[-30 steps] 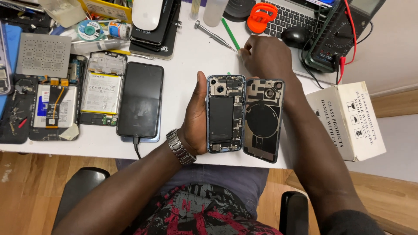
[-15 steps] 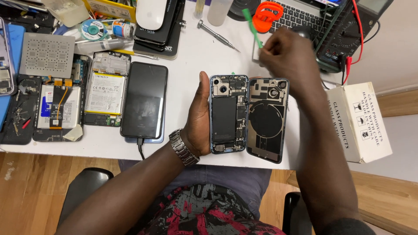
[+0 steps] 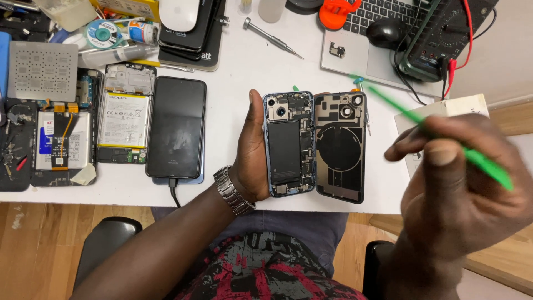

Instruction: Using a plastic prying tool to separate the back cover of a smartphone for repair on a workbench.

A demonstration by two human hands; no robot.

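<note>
Both forearms are bare, with no sleeves in sight. The left wrist carries a silver metal-link wristwatch point(image 3: 233, 190). The lap shows a dark garment point(image 3: 261, 266) printed in black, red and grey, under a plain grey-blue cloth point(image 3: 300, 228).

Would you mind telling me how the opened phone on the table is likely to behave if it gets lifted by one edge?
The opened phone looks stiff: a metal frame rings its exposed boards. Its back panel lies folded open beside it, so it would probably swing or drag along. The bare components seem fragile, so the left hand gripping the frame edge seems wise.
</note>
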